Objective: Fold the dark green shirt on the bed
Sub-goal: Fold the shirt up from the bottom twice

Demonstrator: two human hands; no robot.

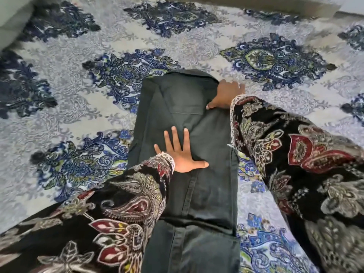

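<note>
Head view shows, from left to right, the patterned bedspread (69, 107), the left hand (182, 152), the shirt (189, 119) and the right hand (226, 97). The shirt lies in the middle of the bed as a long narrow strip, sides already turned in, its long axis running from the near edge of the picture away to the far end, where the collar part sits. The left hand lies flat on the strip about midway along it, fingers spread and straight, palm pressing the cloth and gripping nothing. The right hand is at the far right edge of the strip, near the collar end; its thumb rests on top of the cloth and its fingers curl beside or under the edge, but whether they truly pinch the fabric I cannot tell. Both sleeves (295, 154) are dark with a paisley print. Judging from this, the next fold goes across the long axis, and the flat left hand marks the likely crease line, while the right hand is nearer the far end to bring over.
</note>
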